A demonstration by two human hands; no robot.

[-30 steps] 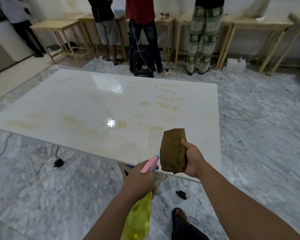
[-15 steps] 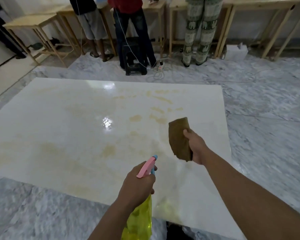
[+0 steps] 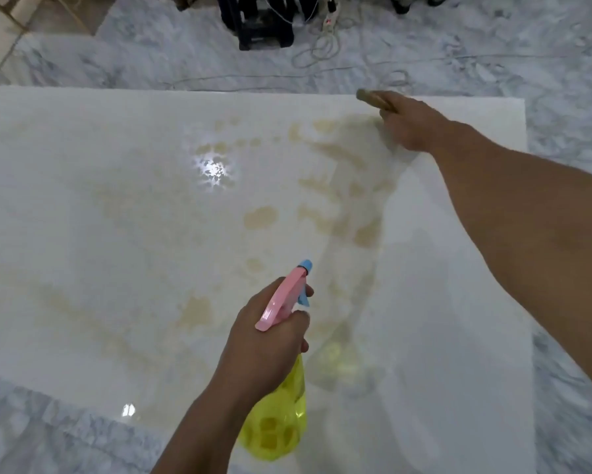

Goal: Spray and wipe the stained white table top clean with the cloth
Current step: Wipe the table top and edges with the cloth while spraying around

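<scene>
The white table top (image 3: 82, 206) fills most of the view, with yellowish-brown stains (image 3: 339, 200) spread over its middle and right part. My left hand (image 3: 267, 347) grips a yellow spray bottle (image 3: 277, 425) by its pink trigger head, held above the near part of the table with the blue nozzle pointing away. My right hand (image 3: 407, 128) is stretched to the far right edge of the table and holds the brown cloth (image 3: 373, 99), which sticks out beyond my fingers at the table's far edge; it is blurred.
Grey marble floor (image 3: 561, 80) surrounds the table. Beyond the far edge stand a black stool (image 3: 264, 25), a white power strip (image 3: 329, 18) and loose cables (image 3: 322, 49) on the floor. A bright lamp reflection (image 3: 212, 167) glares on the table top.
I have leaned in closer over the table. My right hand has moved the cloth from the near middle out to the far right edge. The left hand keeps the bottle in about the same place.
</scene>
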